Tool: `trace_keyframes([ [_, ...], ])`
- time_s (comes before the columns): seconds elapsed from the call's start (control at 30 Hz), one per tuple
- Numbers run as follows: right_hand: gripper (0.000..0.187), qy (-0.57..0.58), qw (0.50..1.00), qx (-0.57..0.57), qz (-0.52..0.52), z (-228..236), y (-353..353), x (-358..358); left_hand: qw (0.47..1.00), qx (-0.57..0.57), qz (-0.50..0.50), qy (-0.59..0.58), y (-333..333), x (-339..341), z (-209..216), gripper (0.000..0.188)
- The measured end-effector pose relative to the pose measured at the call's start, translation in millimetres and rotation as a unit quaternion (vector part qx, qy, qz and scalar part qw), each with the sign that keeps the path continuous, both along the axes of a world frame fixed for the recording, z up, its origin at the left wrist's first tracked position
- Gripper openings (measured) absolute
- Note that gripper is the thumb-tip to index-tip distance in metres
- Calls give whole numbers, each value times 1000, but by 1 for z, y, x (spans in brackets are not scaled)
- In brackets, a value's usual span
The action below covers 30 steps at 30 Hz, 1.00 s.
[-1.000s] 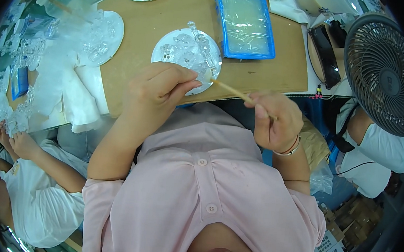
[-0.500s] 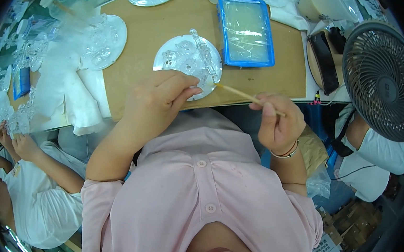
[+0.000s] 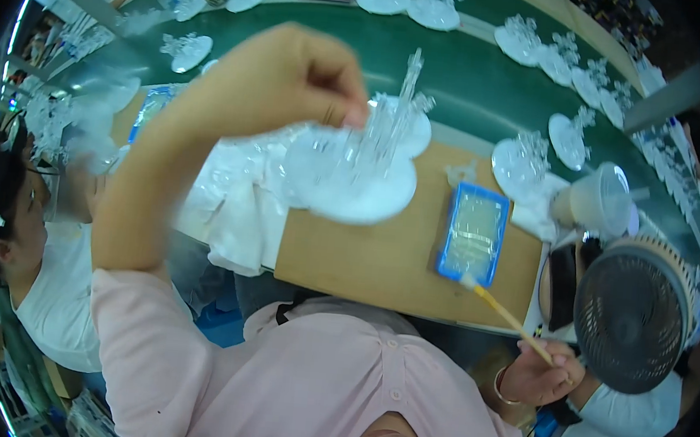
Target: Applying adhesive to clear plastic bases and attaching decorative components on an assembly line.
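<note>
My raised left hand (image 3: 320,79) has its fingers pinched at a tall clear piece (image 3: 378,134) on a white round plate (image 3: 364,203). Motion blurs the hand and plate; the plate looks lifted off the brown board (image 3: 363,257), though its exact height is hard to tell. At lower right, my right hand (image 3: 549,373) is closed round a thin yellow stick (image 3: 516,323). The stick's pale tip is at the near edge of a shallow blue tray (image 3: 472,272), which has a pale, shiny, translucent filling.
White cloth (image 3: 241,226) lies left of the board. At the right are a tub (image 3: 597,198) and a dark fan (image 3: 633,314). Several plates with clear pieces stand along the green table (image 3: 470,87). A person (image 3: 53,276) in white sits at my left.
My view has tilted up, showing more of the far table. My left hand has risen and moved forward with the plate. My right hand has drawn the stick away from the plate, toward the tray.
</note>
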State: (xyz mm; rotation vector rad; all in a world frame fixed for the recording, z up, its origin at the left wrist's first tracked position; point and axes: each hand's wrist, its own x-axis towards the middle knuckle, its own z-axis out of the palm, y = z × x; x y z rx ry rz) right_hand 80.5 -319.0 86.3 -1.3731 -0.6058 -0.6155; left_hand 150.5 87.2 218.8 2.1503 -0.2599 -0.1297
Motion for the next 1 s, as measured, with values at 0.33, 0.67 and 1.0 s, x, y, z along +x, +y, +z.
trace_keyframes([
  [0.33, 29, 52, 999, 8, 1, -11, 17, 20, 927, 346, 101, -104, 83, 188, -93, 26],
  [0.67, 27, 128, 983, 62, -113, 1, 59, 20, 715, 668, 205, -28, 280, 152, -77, 57],
  [1.0, 22, 157, 986, 6, -61, 20, 77, 25, 798, 537, 272, -14, 376, 104, -138, 16],
])
